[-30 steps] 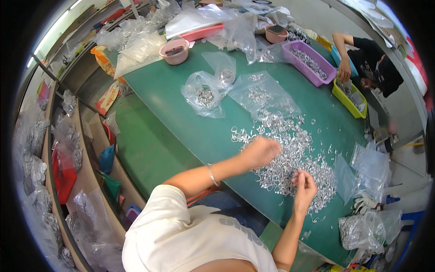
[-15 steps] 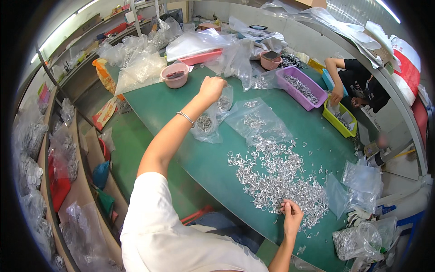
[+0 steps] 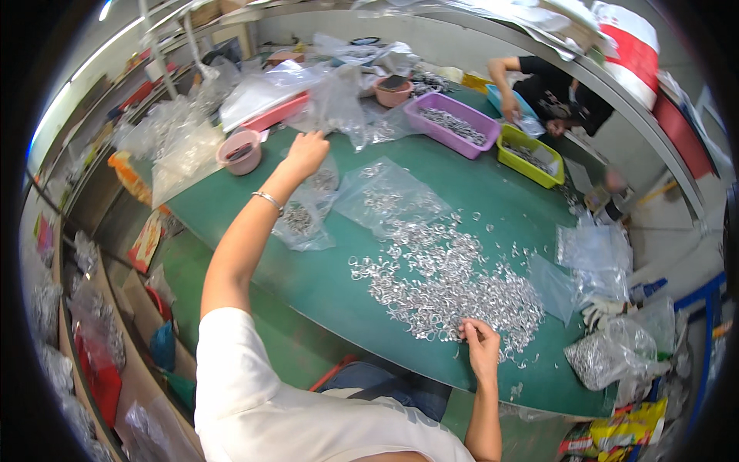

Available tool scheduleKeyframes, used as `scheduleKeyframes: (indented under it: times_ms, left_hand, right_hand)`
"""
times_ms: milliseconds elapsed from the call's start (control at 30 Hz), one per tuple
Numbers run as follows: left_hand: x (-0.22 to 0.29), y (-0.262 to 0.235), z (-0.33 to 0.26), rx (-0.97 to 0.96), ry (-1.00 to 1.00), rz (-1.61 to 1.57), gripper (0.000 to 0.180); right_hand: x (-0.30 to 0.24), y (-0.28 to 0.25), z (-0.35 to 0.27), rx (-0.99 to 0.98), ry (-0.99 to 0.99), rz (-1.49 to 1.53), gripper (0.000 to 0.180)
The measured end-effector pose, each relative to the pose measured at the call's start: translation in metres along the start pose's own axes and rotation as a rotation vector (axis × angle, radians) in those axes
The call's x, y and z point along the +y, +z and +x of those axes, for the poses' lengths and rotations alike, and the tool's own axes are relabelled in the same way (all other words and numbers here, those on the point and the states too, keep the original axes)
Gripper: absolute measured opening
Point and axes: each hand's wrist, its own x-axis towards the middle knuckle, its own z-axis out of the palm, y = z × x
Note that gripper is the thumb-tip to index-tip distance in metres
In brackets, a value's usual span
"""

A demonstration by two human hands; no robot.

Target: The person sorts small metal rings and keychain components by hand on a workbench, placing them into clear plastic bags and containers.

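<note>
A broad heap of small silvery ring-shaped metal pieces (image 3: 439,281) lies loose on the green table (image 3: 346,323). My left hand (image 3: 309,152), arm outstretched, is closed above two small clear bags of similar pieces; the nearer bag (image 3: 299,223) lies below the wrist. What its fingers hold, if anything, is hidden. At the heap's near edge, my right hand (image 3: 482,343) has its thumb and fingers pinched together among the pieces. Anything in that pinch is too small to name. Just beyond the heap, a larger clear bag (image 3: 385,196) lies flat with more pieces in and around it.
Pink bowl (image 3: 240,154), purple basket (image 3: 454,127) and lime-green basket (image 3: 531,158) stand along the far side. A co-worker's hand (image 3: 510,105) reaches near the lime-green basket. Plastic bags (image 3: 593,254) lie at right, beside a filled bag (image 3: 604,358). Loaded shelves (image 3: 115,323) line the left.
The view has turned, so the table and everything on it appear farther left. My left hand remains above the small bags, and my right hand stays at the heap's near edge.
</note>
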Motion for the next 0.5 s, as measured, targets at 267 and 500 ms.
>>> scheduleKeyframes:
  times_ms: [267,500]
  left_hand:
    - [0.001,-0.01,0.006,-0.136,0.056,-0.107,0.022]
    - [-0.004,-0.014,0.001,0.048,0.035,-0.148,0.022]
  right_hand:
    - [0.003,-0.007,-0.004,0.028,0.014,0.025,0.017]
    - [0.006,-0.008,-0.009,0.036,0.026,0.033,0.016]
